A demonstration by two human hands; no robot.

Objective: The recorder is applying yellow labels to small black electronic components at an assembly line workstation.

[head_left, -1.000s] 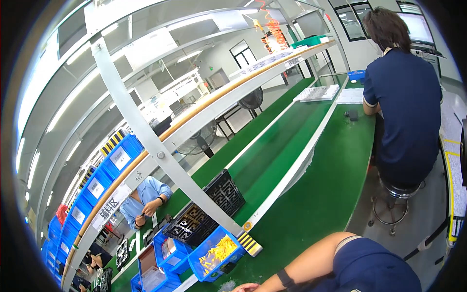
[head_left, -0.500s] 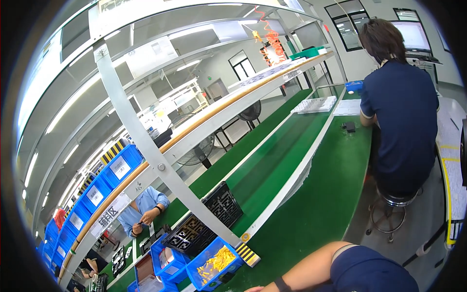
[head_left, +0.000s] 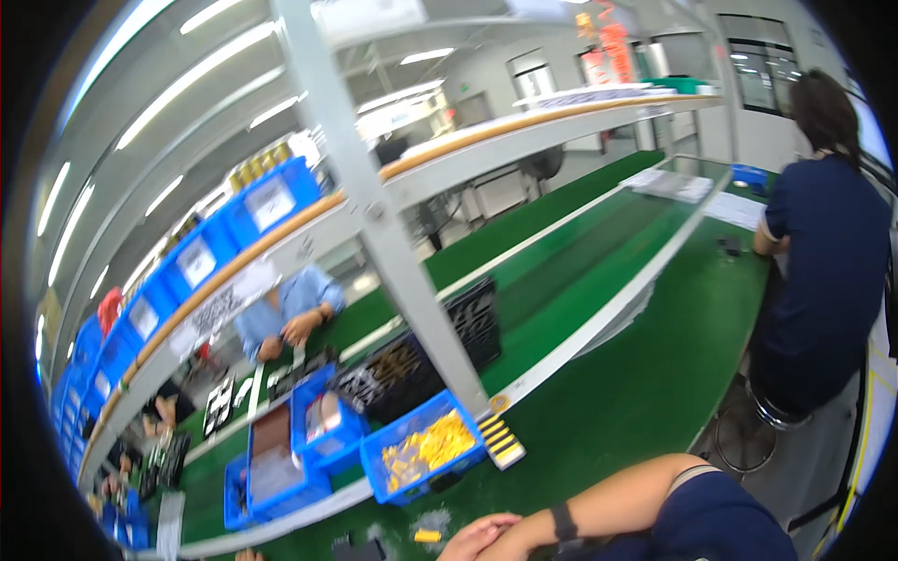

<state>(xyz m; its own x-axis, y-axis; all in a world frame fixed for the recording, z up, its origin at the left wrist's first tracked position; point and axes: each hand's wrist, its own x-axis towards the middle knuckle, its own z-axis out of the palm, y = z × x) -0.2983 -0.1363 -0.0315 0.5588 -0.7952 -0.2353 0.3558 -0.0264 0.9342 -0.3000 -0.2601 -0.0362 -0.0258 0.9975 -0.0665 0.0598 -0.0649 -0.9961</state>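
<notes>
My right forearm, with a dark band at its wrist, comes in from the lower right and rests on the green table [head_left: 599,421]. My right hand [head_left: 505,544] lies at the lower edge, its fingers cut off or hidden. Blurred fingers seem to overlap it, perhaps those of my left hand [head_left: 472,533]; their hold is unclear. Just left of the hands lies a small yellow piece [head_left: 427,536], with a black part [head_left: 360,550] farther left. Beyond them stands a blue bin [head_left: 426,449] of small yellow pieces.
More blue bins [head_left: 285,477] stand to the left. A metal post [head_left: 402,252] rises beside black lattice trays [head_left: 393,374]. A shelf [head_left: 552,107] crosses above the green conveyor. One co-worker [head_left: 828,271] sits at the right; another person's hands [head_left: 299,327] work across the line.
The view has swung left and down, blurring the picture. More of my hands, the yellow piece and the black part have come into sight at the lower edge.
</notes>
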